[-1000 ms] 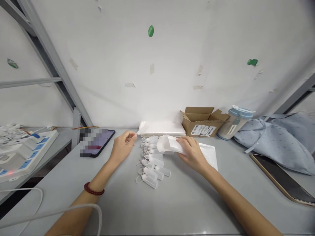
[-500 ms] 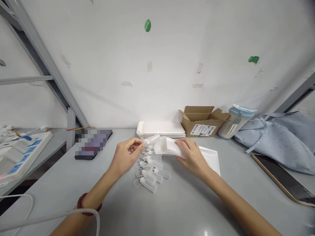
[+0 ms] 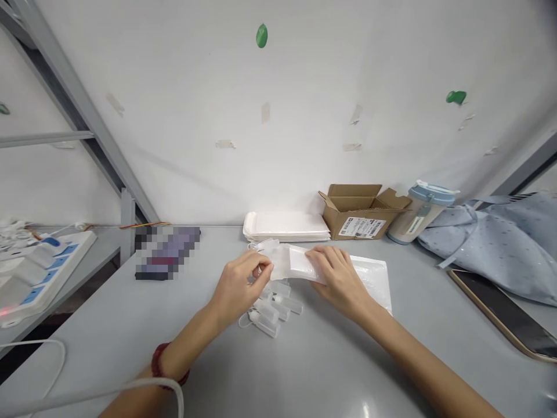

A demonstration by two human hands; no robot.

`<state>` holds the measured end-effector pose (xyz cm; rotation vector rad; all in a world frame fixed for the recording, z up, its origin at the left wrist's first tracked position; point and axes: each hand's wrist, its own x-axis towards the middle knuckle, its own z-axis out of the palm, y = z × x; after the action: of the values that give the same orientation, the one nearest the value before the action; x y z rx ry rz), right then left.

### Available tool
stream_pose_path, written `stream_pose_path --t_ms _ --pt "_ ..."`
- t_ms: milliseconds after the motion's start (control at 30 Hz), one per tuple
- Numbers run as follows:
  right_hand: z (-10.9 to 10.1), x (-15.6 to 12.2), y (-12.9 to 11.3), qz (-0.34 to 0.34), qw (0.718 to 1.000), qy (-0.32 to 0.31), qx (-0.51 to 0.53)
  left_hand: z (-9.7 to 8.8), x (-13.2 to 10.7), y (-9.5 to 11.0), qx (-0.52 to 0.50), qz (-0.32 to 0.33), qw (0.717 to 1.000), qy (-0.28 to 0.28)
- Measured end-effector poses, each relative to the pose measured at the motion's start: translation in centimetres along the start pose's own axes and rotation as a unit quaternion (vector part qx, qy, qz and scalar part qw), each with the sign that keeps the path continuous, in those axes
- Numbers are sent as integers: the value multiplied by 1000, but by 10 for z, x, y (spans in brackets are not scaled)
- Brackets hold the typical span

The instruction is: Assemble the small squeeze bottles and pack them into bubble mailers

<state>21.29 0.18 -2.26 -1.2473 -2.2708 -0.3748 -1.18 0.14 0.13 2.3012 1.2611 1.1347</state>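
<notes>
My right hand (image 3: pixel 337 278) is closed around a white padded envelope (image 3: pixel 301 263), its mouth facing left. At the left edge of the envelope's thin, translucent flap (image 3: pixel 281 261), my left hand (image 3: pixel 243 284) has its thumb and forefinger pinched together. Whether anything else is between those fingers is hidden. Small clear plastic bottles (image 3: pixel 266 323) with white caps and looped cords lie in a cluster below and behind the flap, several partly covered by my left hand. Another flat white envelope (image 3: pixel 372 278) lies on the table under my right wrist.
A stack of white envelopes (image 3: pixel 287 225) lies against the wall. Beside it stand an open cardboard box (image 3: pixel 361 217) and a blue-lidded cup (image 3: pixel 420 215). A cloth bag (image 3: pixel 500 244) and a phone (image 3: pixel 505 316) are at right. At left are a power strip (image 3: pixel 47 273) and a white cable (image 3: pixel 143 383).
My left hand has moved right and slightly down, onto the flap's edge, covering more of the bottles. The flap now looks flatter. My right hand keeps its hold on the envelope.
</notes>
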Motion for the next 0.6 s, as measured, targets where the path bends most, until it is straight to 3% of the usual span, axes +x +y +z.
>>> stream_pose_path --t_ms 133,200,367,500,600 --pt "0 -1 -1 -3 1000 14 21 4 -3 4 -55 58 996 -41" --pt "0 -1 1 14 999 21 33 1 -2 4 -76 55 995 -35" --pt "-4 2 12 91 989 51 108 -14 8 -18 -4 -123 989 84" --pt "-8 3 17 143 976 81 144 -17 16 -42 35 -169 984 50" --pt "-7 3 18 132 978 85 138 -13 17 -49 46 -179 983 2"
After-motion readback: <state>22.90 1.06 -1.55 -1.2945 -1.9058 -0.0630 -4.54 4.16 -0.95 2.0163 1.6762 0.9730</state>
